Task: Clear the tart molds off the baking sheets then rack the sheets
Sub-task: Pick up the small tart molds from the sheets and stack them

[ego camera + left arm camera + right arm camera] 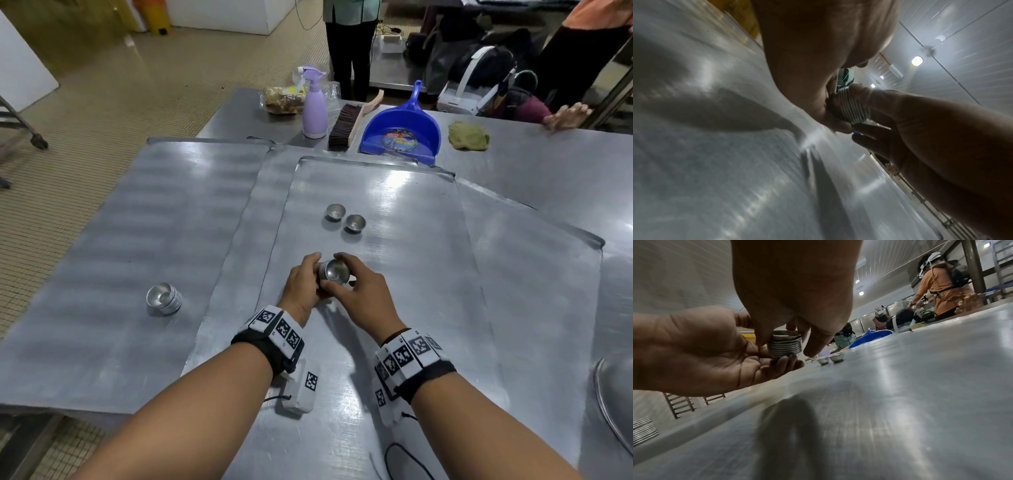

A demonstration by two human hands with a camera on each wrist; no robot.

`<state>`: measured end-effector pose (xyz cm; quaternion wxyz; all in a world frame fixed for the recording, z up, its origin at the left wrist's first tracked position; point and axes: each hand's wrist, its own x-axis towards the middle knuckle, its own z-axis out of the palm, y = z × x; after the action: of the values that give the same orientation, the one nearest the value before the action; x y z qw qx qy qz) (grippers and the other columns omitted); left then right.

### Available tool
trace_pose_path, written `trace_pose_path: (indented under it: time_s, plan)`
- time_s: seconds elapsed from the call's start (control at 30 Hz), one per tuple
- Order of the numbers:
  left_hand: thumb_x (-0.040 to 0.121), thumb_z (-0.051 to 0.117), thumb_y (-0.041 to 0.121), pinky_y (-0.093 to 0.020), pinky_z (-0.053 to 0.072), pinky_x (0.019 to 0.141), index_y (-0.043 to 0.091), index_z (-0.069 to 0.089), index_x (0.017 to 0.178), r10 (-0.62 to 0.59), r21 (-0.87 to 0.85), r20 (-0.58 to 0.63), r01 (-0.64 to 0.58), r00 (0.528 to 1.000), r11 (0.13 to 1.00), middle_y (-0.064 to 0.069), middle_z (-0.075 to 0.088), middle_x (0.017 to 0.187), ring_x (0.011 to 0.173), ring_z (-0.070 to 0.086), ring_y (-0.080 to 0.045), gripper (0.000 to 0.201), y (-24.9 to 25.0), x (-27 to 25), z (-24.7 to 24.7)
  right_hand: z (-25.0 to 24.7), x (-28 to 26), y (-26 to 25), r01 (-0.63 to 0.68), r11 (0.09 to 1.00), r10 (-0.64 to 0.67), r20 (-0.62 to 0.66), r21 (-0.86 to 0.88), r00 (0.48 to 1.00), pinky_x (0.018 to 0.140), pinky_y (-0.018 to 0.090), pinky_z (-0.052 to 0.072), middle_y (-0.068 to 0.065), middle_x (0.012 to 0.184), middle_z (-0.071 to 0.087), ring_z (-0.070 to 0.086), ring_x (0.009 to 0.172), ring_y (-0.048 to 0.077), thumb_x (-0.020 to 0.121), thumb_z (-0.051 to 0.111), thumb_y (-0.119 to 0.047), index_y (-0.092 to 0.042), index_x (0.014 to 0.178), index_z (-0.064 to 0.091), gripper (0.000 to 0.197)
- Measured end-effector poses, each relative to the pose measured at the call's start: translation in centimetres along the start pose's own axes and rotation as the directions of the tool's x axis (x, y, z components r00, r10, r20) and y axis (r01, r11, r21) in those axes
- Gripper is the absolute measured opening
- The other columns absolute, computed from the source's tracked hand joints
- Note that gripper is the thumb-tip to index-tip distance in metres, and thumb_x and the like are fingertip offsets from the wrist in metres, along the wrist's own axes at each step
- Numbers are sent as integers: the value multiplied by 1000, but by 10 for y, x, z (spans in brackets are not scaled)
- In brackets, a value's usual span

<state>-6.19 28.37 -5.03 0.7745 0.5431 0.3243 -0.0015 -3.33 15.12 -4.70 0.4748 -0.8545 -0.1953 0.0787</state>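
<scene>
A stack of nested metal tart molds (334,272) is held just above the top baking sheet (411,212). My left hand (313,274) cups it from the left and below. My right hand (346,281) pinches it from the right, thumb and forefinger around the rim. The right wrist view shows the ribbed stack (785,345) resting on my left fingers (785,363). Two loose molds (335,211) (355,222) sit upright side by side farther up the same sheet. Another stack of molds (163,298) stands on the left baking sheet (120,222). More sheets lie partly under the top one.
Along the table's far side stand a lilac spray bottle (314,109), a brush (342,125), a blue dustpan (400,132) and a green cloth (468,136). A person stands behind the table (351,44); another person's hand (567,116) rests on the far right edge. A round metal pan (613,394) lies at right.
</scene>
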Motion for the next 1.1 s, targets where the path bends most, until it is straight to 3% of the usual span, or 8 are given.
trace_pose_path:
  time_s: [0.13, 0.27, 0.37, 0.5, 0.57, 0.77, 0.93, 1.1]
  plan:
    - [81, 56, 51, -42, 52, 72, 11, 72, 75, -7, 18, -35, 8, 999, 1000, -17, 68, 80, 77, 63, -31, 43, -1, 5, -9, 9, 4, 1, -17, 1000, 16, 30, 5, 999, 92, 32, 54, -11, 117, 69, 64, 103, 6, 77, 79, -48, -35, 133, 55, 62]
    - [86, 66, 46, -50, 57, 82, 8, 75, 80, -17, -53, -58, 14, 998, 998, -17, 71, 81, 77, 69, -32, 39, 2, 12, -20, 11, 7, 5, -44, 999, 43, 104, 8, 994, 98, 31, 50, -11, 135, 61, 59, 117, 7, 73, 78, -57, -35, 143, 46, 80]
    - [85, 76, 31, -41, 60, 77, 0, 73, 92, 17, -13, -74, -18, 997, 1000, -16, 72, 81, 76, 72, -28, 32, 4, 19, -28, 7, 12, 12, -78, 996, 82, 109, -37, 991, 96, 34, 52, -8, 135, 61, 61, 115, 9, 79, 74, -55, -31, 140, 51, 69]
    - [90, 67, 9, -31, 58, 65, -5, 69, 91, 91, 183, -86, -74, 992, 980, -15, 69, 74, 64, 71, -24, 14, -2, 26, -29, -3, 33, 28, -163, 969, 173, 38, -184, 984, 92, 36, 52, 2, 117, 70, 66, 104, 18, 87, 68, -46, -26, 127, 62, 45]
    - [90, 66, 10, -33, 60, 66, -5, 69, 91, 112, 203, -91, -92, 990, 975, -15, 70, 75, 64, 73, -24, 15, -5, 28, -29, -10, 50, 34, -192, 950, 201, 11, -247, 980, 90, 34, 51, 5, 115, 70, 66, 103, 21, 89, 66, -44, -24, 124, 64, 40]
    - [89, 68, 10, -34, 60, 68, 3, 71, 86, 131, 222, -65, -114, 989, 968, -11, 72, 74, 70, 76, -28, 9, -10, 31, -32, -27, 110, 38, -194, 899, 209, -4, -393, 978, 93, 39, 50, 11, 128, 61, 62, 111, 28, 91, 63, -39, -17, 125, 62, 41]
    - [89, 68, 8, -34, 61, 69, 4, 71, 86, 127, 209, -57, -113, 990, 971, -12, 72, 76, 70, 76, -29, 7, -11, 33, -33, -28, 146, 33, -155, 846, 210, 51, -510, 976, 94, 37, 46, 11, 140, 49, 58, 116, 31, 93, 59, -36, -19, 131, 58, 42]
    - [89, 68, 9, -34, 62, 70, 0, 72, 92, 114, 201, -46, -103, 992, 974, -14, 73, 79, 71, 76, -29, 10, -11, 35, -35, -21, 160, 42, -174, 777, 300, 112, -606, 947, 96, 44, 51, 11, 133, 46, 58, 113, 33, 92, 58, -31, -22, 125, 62, 35]
